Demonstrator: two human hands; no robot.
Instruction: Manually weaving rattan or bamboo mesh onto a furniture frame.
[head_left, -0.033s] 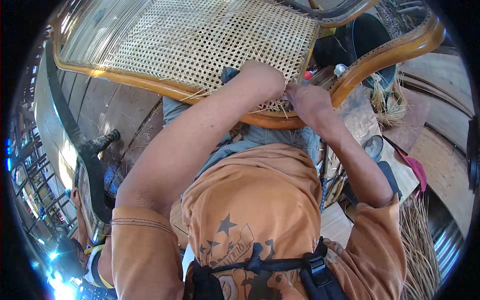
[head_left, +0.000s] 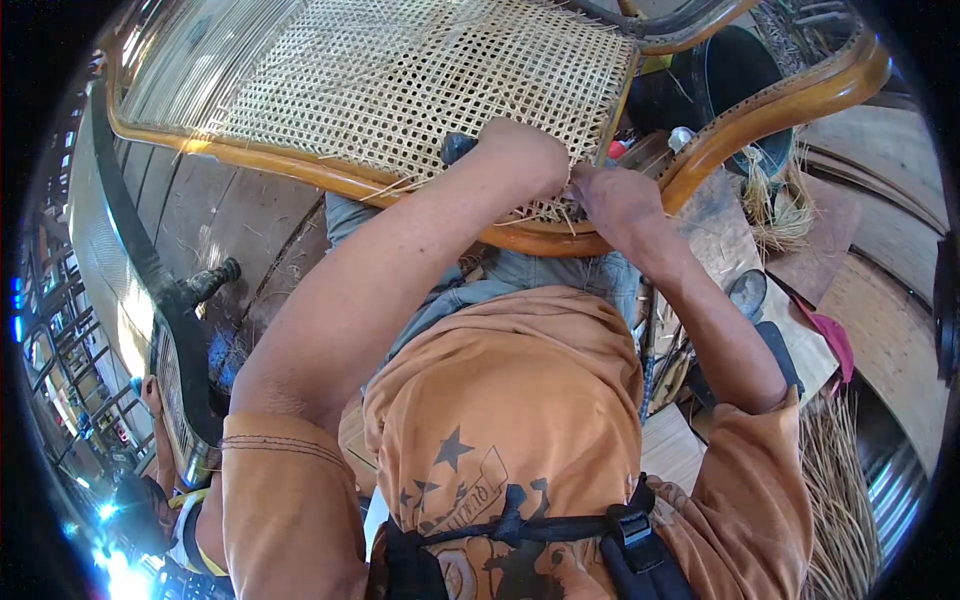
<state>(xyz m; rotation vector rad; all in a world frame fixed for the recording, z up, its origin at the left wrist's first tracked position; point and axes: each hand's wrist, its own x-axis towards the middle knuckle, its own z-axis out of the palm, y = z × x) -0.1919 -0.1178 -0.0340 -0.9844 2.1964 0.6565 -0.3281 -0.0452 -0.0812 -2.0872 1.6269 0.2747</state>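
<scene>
Woven cane mesh [head_left: 420, 90] fills a curved, varnished wooden frame [head_left: 330, 178] in front of me, one corner of it over my lap. At that corner my left hand [head_left: 525, 155] is closed, bent over the mesh, its fingers mostly hidden behind its back. A dark, rounded knob like a handle end [head_left: 458, 148] pokes out beside the left wrist; whether this hand grips it, I cannot tell. Close against the left hand, my right hand [head_left: 622, 205] has its fingers pinched together by the frame's inner edge. What lies in the pinch is hidden. Loose cane ends [head_left: 400, 188] stick out along the near rail.
A dark bucket [head_left: 745, 75] stands beyond the frame's curved arm, with a tuft of pale fibre [head_left: 785, 215] hanging near it. Long cane strands [head_left: 840, 470] lie at lower right. On the left are a dark-framed caned piece [head_left: 150, 265] and another person [head_left: 165, 510].
The dark knob beside my left wrist has turned very slightly. Both hands and the cane frame stay in place.
</scene>
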